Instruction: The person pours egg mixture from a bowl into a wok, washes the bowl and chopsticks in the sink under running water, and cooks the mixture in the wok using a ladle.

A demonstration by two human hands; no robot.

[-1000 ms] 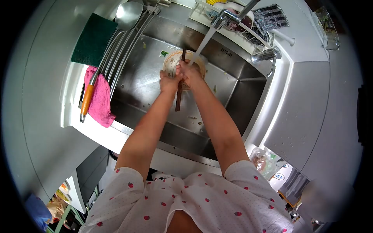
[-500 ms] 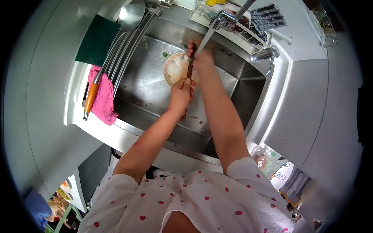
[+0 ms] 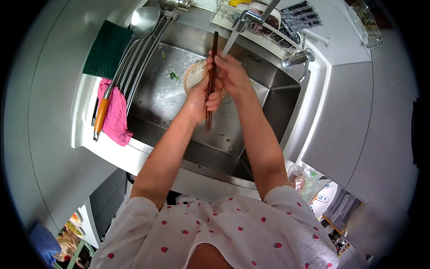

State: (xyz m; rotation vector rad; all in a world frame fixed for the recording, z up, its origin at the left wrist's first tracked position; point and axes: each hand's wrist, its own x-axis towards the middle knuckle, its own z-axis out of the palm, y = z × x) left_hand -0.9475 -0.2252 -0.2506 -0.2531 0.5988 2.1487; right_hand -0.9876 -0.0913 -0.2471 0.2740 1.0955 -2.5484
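A bundle of dark brown chopsticks (image 3: 215, 45) stands lengthwise over the sink, its far end near the running water (image 3: 229, 44). My left hand (image 3: 197, 102) is closed round the middle of the bundle, fingers curled across it. Farther up, my right hand (image 3: 235, 77) also grips the chopsticks, thumb laid along them right by the stream. How many sticks there are I cannot tell. Beneath both hands a bowl or plate with a patterned rim (image 3: 190, 74) rests on the sink floor, largely covered by them.
The steel sink (image 3: 179, 150) has a green food scrap (image 3: 174, 75) in it. Metal bars (image 3: 150, 60), a ladle (image 3: 145, 21), a dark green pad (image 3: 107, 49) and a pink cloth (image 3: 116, 121) lie along the left. The tap (image 3: 245, 20) and a caddy (image 3: 284, 47) are behind.
My right hand has moved down the chopsticks toward my left hand and turned, uncovering their far end. The bundle has shifted slightly away from me. Water keeps running.
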